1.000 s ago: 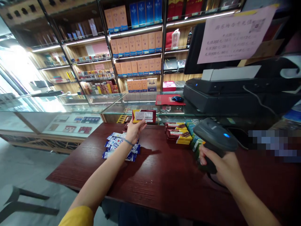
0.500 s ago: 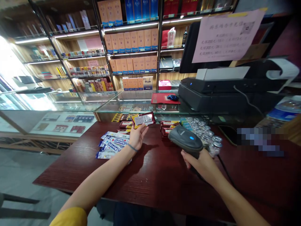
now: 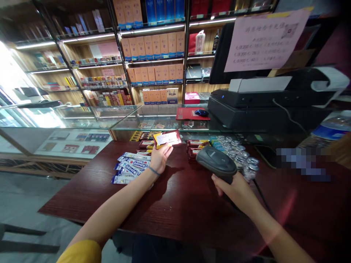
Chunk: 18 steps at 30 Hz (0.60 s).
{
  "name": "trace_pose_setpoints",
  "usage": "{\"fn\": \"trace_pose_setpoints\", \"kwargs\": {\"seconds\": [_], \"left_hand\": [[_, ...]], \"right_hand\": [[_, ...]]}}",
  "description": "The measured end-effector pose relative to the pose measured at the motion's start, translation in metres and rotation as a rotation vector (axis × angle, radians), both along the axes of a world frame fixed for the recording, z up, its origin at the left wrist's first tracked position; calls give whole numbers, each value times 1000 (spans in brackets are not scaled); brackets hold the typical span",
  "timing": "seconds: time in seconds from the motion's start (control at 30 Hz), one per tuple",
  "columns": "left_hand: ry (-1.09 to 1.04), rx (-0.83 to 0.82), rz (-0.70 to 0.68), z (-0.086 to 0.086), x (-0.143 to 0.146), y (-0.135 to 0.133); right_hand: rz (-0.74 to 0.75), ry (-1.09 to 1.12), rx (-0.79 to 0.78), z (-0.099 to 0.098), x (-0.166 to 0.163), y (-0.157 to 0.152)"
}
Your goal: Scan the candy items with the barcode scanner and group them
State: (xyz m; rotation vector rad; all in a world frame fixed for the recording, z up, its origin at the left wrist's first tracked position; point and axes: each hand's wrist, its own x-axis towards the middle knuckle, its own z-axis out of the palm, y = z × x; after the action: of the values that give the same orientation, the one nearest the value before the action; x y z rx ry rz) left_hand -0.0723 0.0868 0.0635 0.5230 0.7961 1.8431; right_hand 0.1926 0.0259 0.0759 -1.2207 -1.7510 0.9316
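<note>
Sachets: loose heap of blue-and-white sachets (image 3: 128, 170), inboard of worktop (image 3: 175, 208) L edge, toward far L corner; partly hidden by L forearm.
Loose bars: a few red-and-yellow bars (image 3: 145, 145) by far edge, just beyond sachets.
L hand: L hand (image 3: 159, 159) raised, thumb + fingers closed on lower edge of one choc bar (image 3: 168, 138); pinch grip, no visible gap.
Choc bar: held off the surface, nr mid far edge; slightly tilted, R end higher; white label w/ small dark marks (prob. barcode) toward wearer.
Handling: est. light, thin, fairly stiff; wrapper looks glossy, so prob. a bit slippery. Contents likely snap if bent.
Best hold: long edges or one end, light pinch, fingers off the label; avoid pressing mid-face.
Bar stack: more bars, the stack (image 3: 197, 143), nr far edge, R of held bar; partly behind scanner (image 3: 215, 160).
R hand: R hand (image 3: 237, 190) wrapped round scanner handle, full grip; some fingers hidden. Scanner head above worktop, apart from bar.
Jars: clear jars (image 3: 238, 149) w/ silvery lids, grouped nr far edge, behind + R of scanner.
Cable: black cable (image 3: 262, 196) runs nr R wrist toward R side.
Phone: dark phone, prob. (image 3: 265, 156), R of jars; blurred patch beyond, can't tell what.
</note>
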Motion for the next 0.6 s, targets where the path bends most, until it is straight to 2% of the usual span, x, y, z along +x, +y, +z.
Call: {"fn": "trace_pose_setpoints", "kwargs": {"seconds": [0.27,0.6], "left_hand": [[54,-6,8,-2,-3,3],[373,110,149,11,7,13]], "right_hand": [[13,135,22,10,1,-2],[-74,508,46,17,18,11]]}}
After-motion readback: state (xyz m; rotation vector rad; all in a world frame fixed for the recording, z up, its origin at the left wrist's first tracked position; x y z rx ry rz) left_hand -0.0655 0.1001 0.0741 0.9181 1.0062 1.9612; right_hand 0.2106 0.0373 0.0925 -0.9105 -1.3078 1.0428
